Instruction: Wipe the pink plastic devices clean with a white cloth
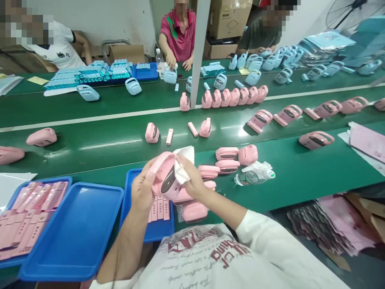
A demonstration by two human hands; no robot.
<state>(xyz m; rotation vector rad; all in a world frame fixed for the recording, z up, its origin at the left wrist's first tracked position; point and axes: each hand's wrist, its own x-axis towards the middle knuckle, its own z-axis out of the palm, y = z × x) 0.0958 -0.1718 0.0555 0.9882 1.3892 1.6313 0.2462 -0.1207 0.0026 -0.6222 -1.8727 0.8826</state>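
Observation:
A pink plastic device with a loop handle and a dark oval panel (pixel 164 172) is held up over the near edge of the bench. My left hand (pixel 142 186) is closed round its left side by the handle. Fingers of my right hand (pixel 193 179) pinch a white cloth (pixel 184 170) against the device's upper right side. Below my hands, a blue tray (pixel 128 178) holds several pink strip-shaped parts (pixel 159 209). Several more pink devices (pixel 227 166) lie close to my right forearm, partly hidden by it.
An empty blue tray (pixel 70 228) and one with pink strips (pixel 25 218) stand left. A clear bottle (pixel 249 177) lies right. Pink devices (pixel 152 133) and pink strips (pixel 170 137) sit along the green belt (pixel 114 140). A post (pixel 199 52) rises behind; co-workers sit opposite with blue devices (pixel 132 86).

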